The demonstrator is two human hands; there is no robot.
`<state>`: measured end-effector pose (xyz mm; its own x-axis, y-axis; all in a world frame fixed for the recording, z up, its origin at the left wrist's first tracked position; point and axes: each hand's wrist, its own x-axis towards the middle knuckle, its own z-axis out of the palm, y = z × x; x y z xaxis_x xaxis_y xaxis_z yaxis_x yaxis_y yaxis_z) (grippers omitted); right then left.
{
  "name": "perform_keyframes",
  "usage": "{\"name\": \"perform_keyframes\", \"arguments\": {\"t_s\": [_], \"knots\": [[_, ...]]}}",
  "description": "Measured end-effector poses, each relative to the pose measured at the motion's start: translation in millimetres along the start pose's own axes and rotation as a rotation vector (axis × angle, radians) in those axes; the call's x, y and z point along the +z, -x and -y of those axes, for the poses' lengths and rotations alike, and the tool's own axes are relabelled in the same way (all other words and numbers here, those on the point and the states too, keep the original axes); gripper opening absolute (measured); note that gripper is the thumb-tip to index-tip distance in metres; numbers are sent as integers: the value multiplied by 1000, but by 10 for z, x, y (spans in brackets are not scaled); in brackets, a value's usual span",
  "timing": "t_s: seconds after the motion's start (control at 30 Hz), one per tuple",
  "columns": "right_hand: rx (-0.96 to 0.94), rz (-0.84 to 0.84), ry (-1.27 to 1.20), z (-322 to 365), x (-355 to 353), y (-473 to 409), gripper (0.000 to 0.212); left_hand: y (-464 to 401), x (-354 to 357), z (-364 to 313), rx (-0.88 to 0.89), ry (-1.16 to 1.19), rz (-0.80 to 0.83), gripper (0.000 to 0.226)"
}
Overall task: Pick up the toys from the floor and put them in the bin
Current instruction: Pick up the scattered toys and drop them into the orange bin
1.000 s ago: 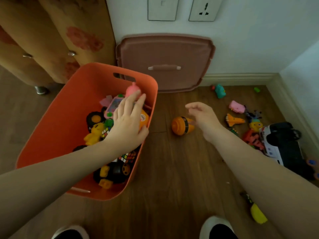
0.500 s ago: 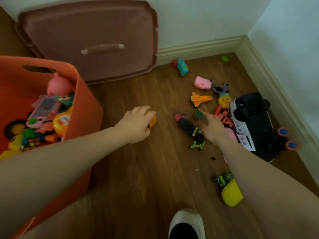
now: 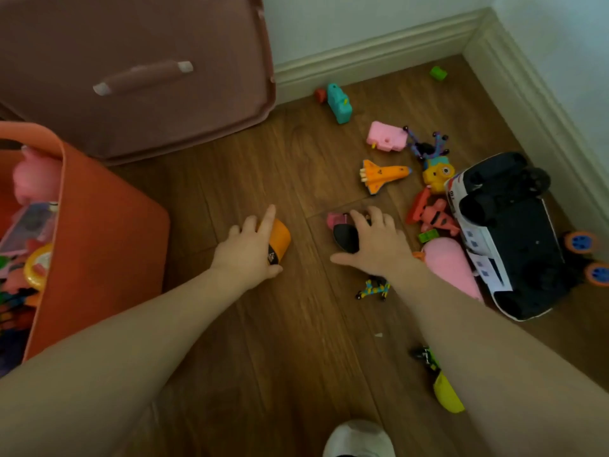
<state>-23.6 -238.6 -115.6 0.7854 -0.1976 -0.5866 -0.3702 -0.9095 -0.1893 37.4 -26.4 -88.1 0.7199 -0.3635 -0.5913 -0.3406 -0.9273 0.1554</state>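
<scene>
The orange bin (image 3: 99, 245) stands at the left, holding several toys. My left hand (image 3: 250, 249) grips an orange round toy (image 3: 280, 240) on the wooden floor beside the bin. My right hand (image 3: 375, 242) is curled over a black and pink toy (image 3: 342, 232) on the floor. Scattered at the right lie an orange shuttle (image 3: 382, 175), a pink block toy (image 3: 387, 136), a teal toy (image 3: 339, 103), a yellow toy (image 3: 438, 175), a long pink toy (image 3: 451, 265) and a large black and white car (image 3: 507, 232).
A brown lid (image 3: 148, 70) leans on the wall behind the bin. A small green block (image 3: 438, 73) sits near the room's corner. A yellow and green toy (image 3: 445, 390) and a small chain toy (image 3: 372, 288) lie beside my right arm. My shoe (image 3: 359, 440) shows at the bottom.
The view has swung right and down from the bin. My left hand left the bin and took hold of the orange toy; my right hand closed over the black and pink toy.
</scene>
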Motion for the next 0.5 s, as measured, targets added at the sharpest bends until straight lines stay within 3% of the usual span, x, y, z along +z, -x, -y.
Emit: {"name": "perform_keyframes", "arguments": {"t_s": [0.1,0.2,0.3,0.4,0.5], "knots": [[-11,-34,82,78,198,112,97,41,51,47,-37,62,-36,113],[-20,-124,157,141,342,231,72,126,125,167,-104,142,-54,111],[2,-124,118,208,336,296,61,187,137,290,-188,334,48,111],[77,-190,-117,307,178,346,59,302,15,304,-249,655,156,104],[121,-232,-694,535,-130,439,44,527,-254,216,-138,914,55,88]]}}
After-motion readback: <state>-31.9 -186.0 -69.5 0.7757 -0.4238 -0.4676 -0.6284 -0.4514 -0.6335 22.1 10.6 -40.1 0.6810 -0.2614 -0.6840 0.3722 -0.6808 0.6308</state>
